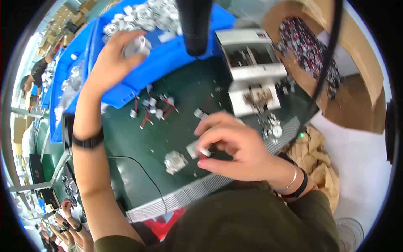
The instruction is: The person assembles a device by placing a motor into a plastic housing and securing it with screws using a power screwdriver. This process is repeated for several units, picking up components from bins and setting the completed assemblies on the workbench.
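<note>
My left hand (111,61) reaches into a blue tray (168,59) and is closed around a small white plastic part (136,45). Several more white parts (147,14) are piled at the tray's far side. My right hand (235,145) rests on the dark green mat (138,138) near me, pinching a small white part (204,151) between thumb and fingers. Another pale part (175,161) lies on the mat just left of that hand.
Small white pieces with red wires (153,108) lie by the tray's edge. A white box-shaped machine (252,67) stands right of the mat, a black cylinder (194,25) hangs above it. A cardboard box (336,63) of dark parts (306,46) sits far right. Another person's hands (69,227) show lower left.
</note>
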`<state>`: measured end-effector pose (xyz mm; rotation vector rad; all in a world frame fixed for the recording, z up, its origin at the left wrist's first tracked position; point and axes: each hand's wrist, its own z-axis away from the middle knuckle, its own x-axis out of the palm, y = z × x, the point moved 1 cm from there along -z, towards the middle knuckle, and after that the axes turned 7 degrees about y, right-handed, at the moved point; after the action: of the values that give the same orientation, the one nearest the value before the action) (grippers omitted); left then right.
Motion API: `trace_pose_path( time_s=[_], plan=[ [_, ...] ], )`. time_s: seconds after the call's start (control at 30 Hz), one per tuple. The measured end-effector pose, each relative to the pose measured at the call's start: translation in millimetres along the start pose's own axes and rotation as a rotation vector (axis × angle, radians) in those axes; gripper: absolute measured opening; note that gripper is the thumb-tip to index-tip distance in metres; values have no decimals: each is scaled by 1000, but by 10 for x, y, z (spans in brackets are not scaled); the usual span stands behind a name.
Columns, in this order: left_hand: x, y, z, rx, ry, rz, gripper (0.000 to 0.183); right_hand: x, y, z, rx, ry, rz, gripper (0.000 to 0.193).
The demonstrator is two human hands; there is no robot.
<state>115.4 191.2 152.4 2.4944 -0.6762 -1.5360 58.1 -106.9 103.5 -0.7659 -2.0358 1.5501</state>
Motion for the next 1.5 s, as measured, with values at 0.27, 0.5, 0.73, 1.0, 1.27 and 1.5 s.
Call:
trace_pose_path(
  time_s=[0.27, 0.5, 0.73, 1.0, 1.27, 1.5],
  plan=[
    [1138, 1678, 1238, -77, 99, 272, 64, -526, -7, 373, 70, 377, -173, 32],
    [1494, 1644, 1271, -37, 86, 172, 61, -630, 120, 537, -105, 417, 147, 28],
    [1595, 1635, 1309, -133, 131, 262, 64, -658, 293, 347, -143, 105, 547, 26],
    [1576, 1523, 1249, -66, 72, 330, 62, -653, 393, 193, -300, -195, 939, 22],
    [1382, 1485, 1280, 28, 116, 303, 78, -784, -13, -10, -267, -282, 898, 52],
    [1484, 1566, 1427, 152, 206, 137, 47, -639, -241, -1214, -451, 364, 210, 64]
  ],
)
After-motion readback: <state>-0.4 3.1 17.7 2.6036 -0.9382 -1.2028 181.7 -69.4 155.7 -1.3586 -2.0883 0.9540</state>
